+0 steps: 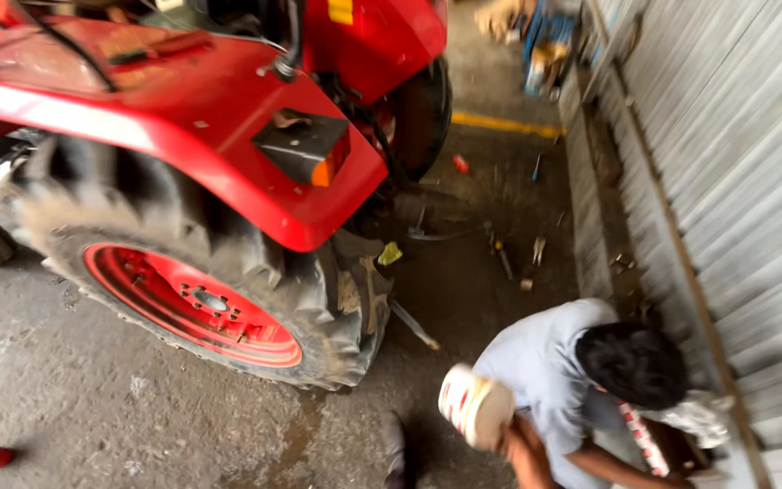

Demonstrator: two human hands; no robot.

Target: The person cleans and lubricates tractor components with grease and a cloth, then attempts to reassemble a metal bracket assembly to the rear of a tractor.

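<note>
Concrete floor [92, 380], oil-stained, carries a red tractor with a big lugged rear tyre [201, 272] on a red rim; neither of the wearer's own hands shows in the view, so whether each grip is clenched or released cannot be told. A co-worker in a grey shirt [545, 362] crouches by the corrugated metal wall [735, 163], holding a white round tub [475, 406] near the tyre's lower right edge. Loose small tools [504, 258] lie scattered on the floor (just behind the crouching person), so a foot could likely catch or slip there.
</note>
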